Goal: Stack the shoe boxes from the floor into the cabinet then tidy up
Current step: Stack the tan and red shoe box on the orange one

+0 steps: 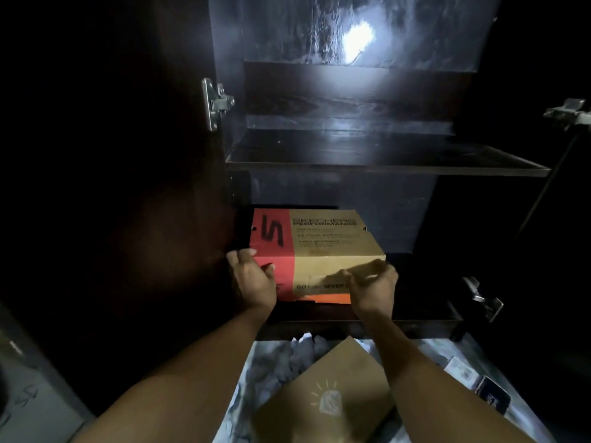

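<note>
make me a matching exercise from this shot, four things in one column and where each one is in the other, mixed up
Things:
1. red and tan shoe box
2. left hand
3. brown box with a white drawing
4. upper shelf

Places:
A. on the floor, in front of the cabinet
B. above the shoe box, bare
C. on the cabinet's lower shelf
D. at the shoe box's red end

Pairs: 1-C, 2-D, 3-A, 4-B

Crumpled white paper (303,353) lies on the marble-patterned floor (441,353) below. At the far right, a small white tag (460,374) sits beside a dark blue card (491,394). Far left, a pale scribbled surface (28,401) shows dimly.
</note>
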Demonstrator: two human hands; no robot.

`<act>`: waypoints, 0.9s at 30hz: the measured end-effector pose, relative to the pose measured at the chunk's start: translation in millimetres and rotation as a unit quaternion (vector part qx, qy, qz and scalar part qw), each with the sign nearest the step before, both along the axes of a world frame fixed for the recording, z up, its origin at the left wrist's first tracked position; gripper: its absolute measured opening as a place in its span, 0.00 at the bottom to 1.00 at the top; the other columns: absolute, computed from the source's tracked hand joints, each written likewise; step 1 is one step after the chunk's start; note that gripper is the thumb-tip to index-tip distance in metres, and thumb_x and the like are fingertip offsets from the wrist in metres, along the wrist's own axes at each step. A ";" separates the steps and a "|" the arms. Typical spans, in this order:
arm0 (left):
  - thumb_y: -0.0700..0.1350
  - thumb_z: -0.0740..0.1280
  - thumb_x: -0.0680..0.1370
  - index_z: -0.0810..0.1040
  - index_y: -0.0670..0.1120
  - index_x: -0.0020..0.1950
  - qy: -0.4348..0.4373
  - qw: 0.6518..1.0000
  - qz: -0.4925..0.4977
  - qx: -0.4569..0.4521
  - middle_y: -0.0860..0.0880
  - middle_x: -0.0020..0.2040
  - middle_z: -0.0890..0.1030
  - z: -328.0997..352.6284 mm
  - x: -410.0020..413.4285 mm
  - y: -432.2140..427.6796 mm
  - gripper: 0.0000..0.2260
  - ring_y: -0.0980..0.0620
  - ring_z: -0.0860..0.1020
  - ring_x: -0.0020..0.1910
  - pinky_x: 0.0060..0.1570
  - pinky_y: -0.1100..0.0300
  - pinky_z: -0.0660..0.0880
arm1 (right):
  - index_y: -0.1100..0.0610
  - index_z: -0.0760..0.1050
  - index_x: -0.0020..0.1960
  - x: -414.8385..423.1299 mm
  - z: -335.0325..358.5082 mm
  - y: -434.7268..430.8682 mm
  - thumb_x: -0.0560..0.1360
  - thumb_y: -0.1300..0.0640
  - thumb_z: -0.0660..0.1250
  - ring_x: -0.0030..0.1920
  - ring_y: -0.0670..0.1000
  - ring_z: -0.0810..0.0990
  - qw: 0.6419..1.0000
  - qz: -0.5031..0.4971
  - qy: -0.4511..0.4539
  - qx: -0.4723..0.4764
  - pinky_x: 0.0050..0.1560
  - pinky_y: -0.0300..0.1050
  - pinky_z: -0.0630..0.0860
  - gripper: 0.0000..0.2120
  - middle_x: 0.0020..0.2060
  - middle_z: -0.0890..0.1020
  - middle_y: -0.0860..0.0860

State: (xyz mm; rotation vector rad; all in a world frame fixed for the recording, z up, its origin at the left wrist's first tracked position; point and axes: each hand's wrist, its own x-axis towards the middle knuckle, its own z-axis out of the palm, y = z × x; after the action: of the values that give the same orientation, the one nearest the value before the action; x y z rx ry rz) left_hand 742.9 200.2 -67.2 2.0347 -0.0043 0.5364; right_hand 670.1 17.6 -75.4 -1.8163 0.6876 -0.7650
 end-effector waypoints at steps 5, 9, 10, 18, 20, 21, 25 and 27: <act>0.39 0.76 0.71 0.70 0.38 0.72 0.005 0.996 -0.023 0.091 0.41 0.74 0.65 -19.7 17.0 -0.4 0.31 0.38 0.72 0.67 0.66 0.50 0.69 | 0.58 0.62 0.71 15.1 -11.7 -12.1 0.70 0.59 0.78 0.59 0.46 0.72 0.998 0.064 0.010 -0.011 0.56 0.36 0.68 0.36 0.62 0.65 0.46; 0.45 0.75 0.72 0.58 0.44 0.80 0.047 0.983 -0.062 0.167 0.46 0.79 0.54 -19.7 33.0 1.7 0.41 0.40 0.71 0.68 0.63 0.50 0.71 | 0.51 0.59 0.72 41.0 -6.5 -26.6 0.69 0.60 0.78 0.62 0.50 0.74 0.987 0.149 0.035 0.057 0.55 0.42 0.76 0.39 0.67 0.69 0.51; 0.46 0.74 0.72 0.55 0.44 0.81 0.059 0.980 -0.066 0.180 0.46 0.80 0.52 -17.2 38.1 0.7 0.42 0.39 0.72 0.67 0.62 0.51 0.72 | 0.51 0.59 0.70 47.1 -4.8 -30.3 0.70 0.62 0.78 0.60 0.51 0.76 0.983 0.167 0.038 0.069 0.54 0.43 0.79 0.37 0.66 0.71 0.53; 0.54 0.71 0.75 0.40 0.46 0.82 0.170 0.952 -0.073 0.245 0.47 0.81 0.38 2.5 79.9 -10.1 0.48 0.38 0.68 0.72 0.70 0.52 0.67 | 0.49 0.65 0.45 62.5 24.4 -28.6 0.75 0.74 0.65 0.43 0.45 0.75 0.961 0.254 0.101 0.039 0.30 0.30 0.72 0.21 0.43 0.72 0.46; 0.54 0.72 0.75 0.36 0.47 0.81 0.173 0.946 -0.080 0.261 0.48 0.81 0.34 -1.5 79.4 -10.3 0.50 0.38 0.66 0.73 0.71 0.52 0.66 | 0.51 0.66 0.48 63.2 18.4 -31.8 0.75 0.74 0.65 0.44 0.45 0.75 0.961 0.256 0.099 0.042 0.29 0.28 0.72 0.19 0.44 0.73 0.48; 0.54 0.72 0.75 0.36 0.47 0.81 0.174 0.947 -0.081 0.256 0.48 0.81 0.34 -2.9 78.3 -10.4 0.51 0.38 0.65 0.74 0.71 0.52 0.65 | 0.51 0.65 0.55 64.4 15.1 -35.0 0.75 0.73 0.66 0.45 0.45 0.75 0.960 0.257 0.097 0.046 0.28 0.27 0.72 0.21 0.46 0.73 0.48; 0.53 0.74 0.74 0.43 0.45 0.82 0.147 0.966 -0.080 0.198 0.47 0.82 0.41 -1.3 77.2 -10.0 0.50 0.39 0.62 0.76 0.74 0.53 0.62 | 0.54 0.60 0.72 61.5 13.1 -42.4 0.74 0.73 0.66 0.48 0.45 0.75 0.960 0.252 0.112 0.040 0.29 0.27 0.73 0.32 0.56 0.73 0.52; 0.52 0.74 0.74 0.45 0.45 0.82 0.139 0.967 -0.086 0.196 0.47 0.82 0.41 2.1 72.0 -7.1 0.48 0.39 0.61 0.76 0.75 0.51 0.62 | 0.55 0.61 0.72 58.5 15.2 -45.2 0.75 0.75 0.65 0.47 0.45 0.76 0.966 0.229 0.113 0.028 0.30 0.27 0.74 0.31 0.58 0.73 0.55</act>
State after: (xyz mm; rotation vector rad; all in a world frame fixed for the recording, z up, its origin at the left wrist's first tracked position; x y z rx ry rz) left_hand 814.9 193.1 -65.1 2.4534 -0.1259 0.1421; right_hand 728.5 -27.5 -60.2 -1.9275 0.3995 -0.2322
